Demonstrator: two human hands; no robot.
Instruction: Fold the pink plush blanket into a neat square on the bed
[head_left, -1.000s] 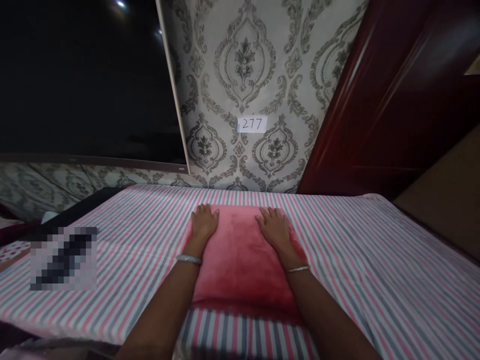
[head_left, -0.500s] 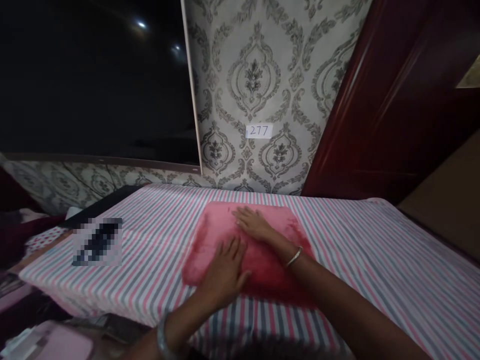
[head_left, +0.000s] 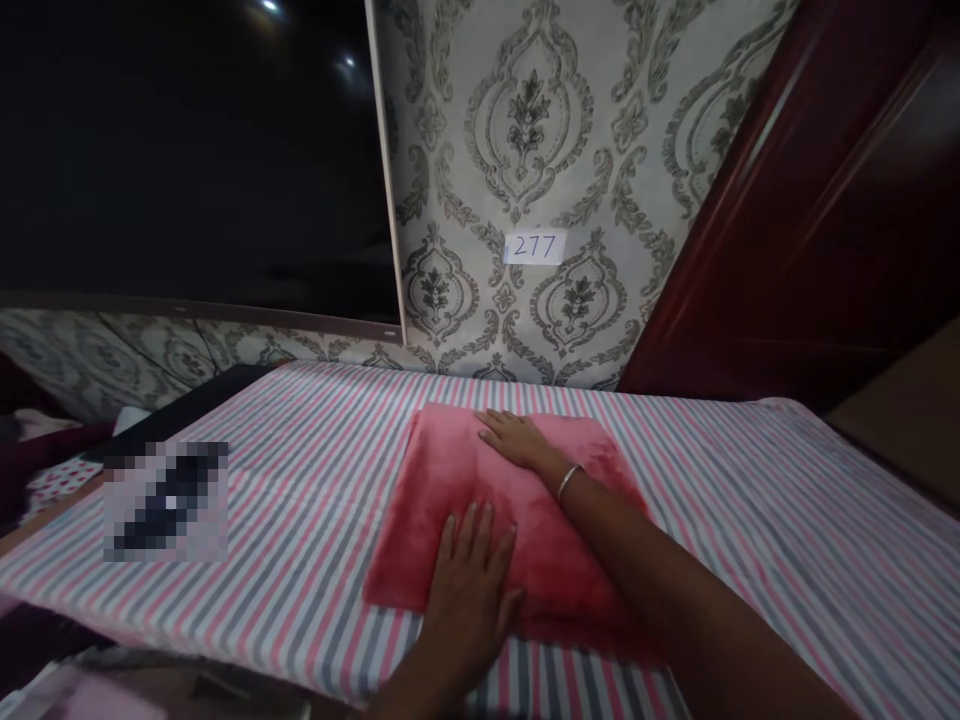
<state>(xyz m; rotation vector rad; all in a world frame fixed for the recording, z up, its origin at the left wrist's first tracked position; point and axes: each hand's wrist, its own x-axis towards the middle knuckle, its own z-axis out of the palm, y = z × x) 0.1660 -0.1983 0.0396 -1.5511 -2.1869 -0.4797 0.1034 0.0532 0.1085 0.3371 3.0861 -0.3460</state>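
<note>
A folded plush blanket point(head_left: 555, 550), pink to deep red, lies flat on a striped cloth point(head_left: 315, 480). My left hand point(head_left: 472, 585) rests on its near left part, palm down with fingers spread. Farther back, my right hand point(head_left: 516, 440) lies flat near the blanket's far edge, fingers stretched to the left. Neither hand grips the fabric. My right forearm hides part of the blanket's right side.
A big dark screen point(head_left: 195, 160) hangs at the left. On the patterned wall is a paper label point(head_left: 535, 246) reading 277. Dark red panelling point(head_left: 795, 230) stands at the right. A pixelated dark item point(head_left: 169, 500) lies on the cloth's left side.
The view has shifted closer. My left hand has slid toward the blanket's near edge, while my right hand stays near the far edge. The blanket's surface looks smoother.
</note>
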